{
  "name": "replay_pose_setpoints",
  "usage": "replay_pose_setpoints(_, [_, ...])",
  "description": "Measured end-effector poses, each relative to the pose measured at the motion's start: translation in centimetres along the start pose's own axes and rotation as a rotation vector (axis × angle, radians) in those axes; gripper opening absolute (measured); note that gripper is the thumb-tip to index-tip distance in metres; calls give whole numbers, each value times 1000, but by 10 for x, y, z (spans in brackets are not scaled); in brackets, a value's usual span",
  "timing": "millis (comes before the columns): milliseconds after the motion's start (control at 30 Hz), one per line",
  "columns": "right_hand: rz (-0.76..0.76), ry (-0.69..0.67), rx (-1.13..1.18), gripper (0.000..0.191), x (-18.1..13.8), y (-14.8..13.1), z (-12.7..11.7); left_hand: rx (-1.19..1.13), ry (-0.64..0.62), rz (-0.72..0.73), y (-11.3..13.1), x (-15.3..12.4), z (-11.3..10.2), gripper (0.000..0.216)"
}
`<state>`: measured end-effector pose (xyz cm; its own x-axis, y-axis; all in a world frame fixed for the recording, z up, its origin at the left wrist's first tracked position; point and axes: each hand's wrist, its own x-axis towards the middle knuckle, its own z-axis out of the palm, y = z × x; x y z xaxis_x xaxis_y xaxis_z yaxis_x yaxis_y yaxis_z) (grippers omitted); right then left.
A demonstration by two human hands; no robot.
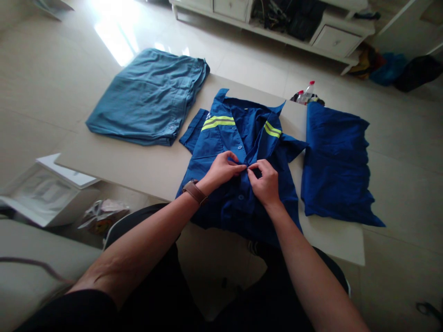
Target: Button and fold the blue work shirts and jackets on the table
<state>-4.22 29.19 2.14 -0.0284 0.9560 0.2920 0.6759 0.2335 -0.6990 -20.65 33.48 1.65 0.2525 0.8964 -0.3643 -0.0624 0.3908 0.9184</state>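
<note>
A blue work shirt (207, 161) with yellow and grey reflective stripes lies face up on the white table, its collar pointing away from me. The front is open at the top, and buttons show above and below my hands. My left hand (226, 168) pinches the front edge of the shirt at mid-chest. Right beside it, my right hand (265, 180) pinches the same spot, thumb and forefinger meeting the left fingertips. Whatever small part sits between the fingertips is hidden.
Folded light-blue cloth (148, 97) lies on the table (128, 166) at the left, folded dark-blue cloth (335, 161) at the right. Plastic bottles (306, 93) with red caps stand beyond the table. A white box (51, 189) is at the left, and a white cabinet (277, 34) stands behind.
</note>
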Motion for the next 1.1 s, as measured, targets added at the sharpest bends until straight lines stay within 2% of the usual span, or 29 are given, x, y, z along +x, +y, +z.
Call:
replay_pose_setpoints(367, [-6, 27, 61, 7, 2, 1, 1, -122, 23, -1, -1, -3, 4, 33])
replay_pose_setpoints(600, [112, 27, 141, 14, 2, 2, 0, -91, 9, 35, -1, -3, 7, 32])
replay_pose_setpoints(767, [319, 24, 316, 22, 2, 11, 8, 80, -36, 152, -2, -1, 5, 33])
replay_pose_setpoints(933, [529, 25, 523, 31, 3, 23, 18, 380, -32, 360, -1, -6, 7, 31])
replay_pose_setpoints(1033, [577, 46, 525, 33, 5, 27, 18, 527, -42, 362, 0, -8, 7, 30])
replay_pose_setpoints(1100, [546, 74, 437, 34, 4, 29, 16, 597, -61, 321, 1, -8, 5, 28])
